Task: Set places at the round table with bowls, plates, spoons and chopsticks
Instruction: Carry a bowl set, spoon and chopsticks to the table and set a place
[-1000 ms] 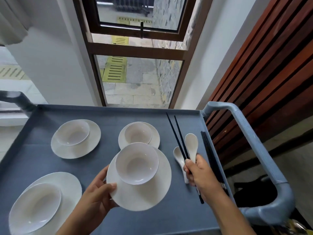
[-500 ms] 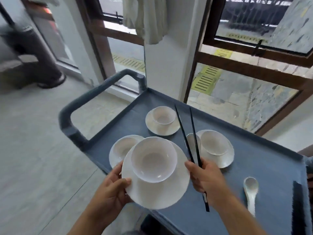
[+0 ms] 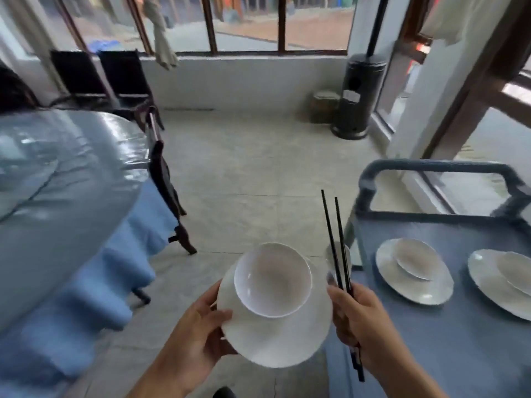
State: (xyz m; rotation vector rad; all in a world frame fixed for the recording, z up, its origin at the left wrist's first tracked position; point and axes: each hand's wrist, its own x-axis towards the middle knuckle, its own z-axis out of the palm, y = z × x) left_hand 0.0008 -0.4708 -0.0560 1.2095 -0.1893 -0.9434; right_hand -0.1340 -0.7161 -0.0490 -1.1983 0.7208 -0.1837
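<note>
left hand [image 3: 198,337] grips plate [image 3: 275,340] rim, bowl [image 3: 273,280] atop | right hand [image 3: 362,326] grips chopsticks [image 3: 334,239] | floor [image 3: 258,173] lies between round worktop [image 3: 66,173] edge and cart [image 3: 448,340] rim

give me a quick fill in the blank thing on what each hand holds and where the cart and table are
1. The left hand holds a white plate with a ___ standing on it.
2. The right hand grips a pair of black ___.
3. The grey cart stands to the ___ of the held plate.
4. The round table wears a ___ cloth under clear film.

Missing words: bowl; chopsticks; right; blue.
</note>
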